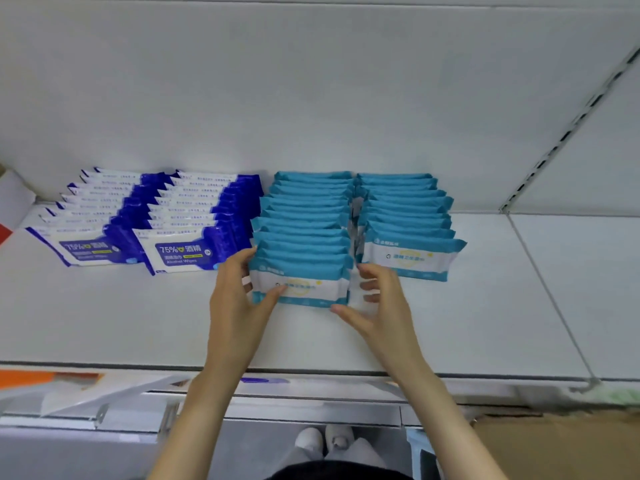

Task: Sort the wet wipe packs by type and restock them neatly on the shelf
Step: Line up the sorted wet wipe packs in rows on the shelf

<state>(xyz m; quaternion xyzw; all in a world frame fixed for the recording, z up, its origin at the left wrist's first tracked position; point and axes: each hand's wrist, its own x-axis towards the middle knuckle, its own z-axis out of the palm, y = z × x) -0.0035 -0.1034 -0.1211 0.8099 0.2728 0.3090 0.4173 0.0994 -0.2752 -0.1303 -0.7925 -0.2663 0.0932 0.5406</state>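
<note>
Currently four rows of wipe packs stand on the shelf (450, 323), two rows per type, all leaning back in file toward the back panel (311, 81)

Count: navy packs (194, 216) – 2 rows, at the left, side by side. Teal packs (405, 209) – 2 rows, at the centre, just right of the navy ones. Packs per row: roughly eight to twelve; overlap hides the exact number. The left teal row runs further forward than the right one

Material: all packs are soft film pouches, flat, rectangular, with crimped ends. Navy type: white face, deep blue band, "75%" printed large. Teal type: teal top and bottom bands, white middle strip, small yellow mark. The shelf is a smooth white board, matt, with a seam at the right; a slotted metal upright (568, 133) runs up the panel there

Hands: 2, bare. Left hand (239, 299) pinches the front pack (301, 271) of the left teal row, thumb on its white face, fingers round its left end. Right hand (384, 306) is spread, fingers loose at the pack's right end, thumb tip at its lower right corner; no firm grip seen. The front pack sits upright against the pack behind it, its base on the shelf

Below the shelf edge: 2 pale shoes (325, 439); 1 brown carton (561, 445) at the lower right, contents not visible
</note>
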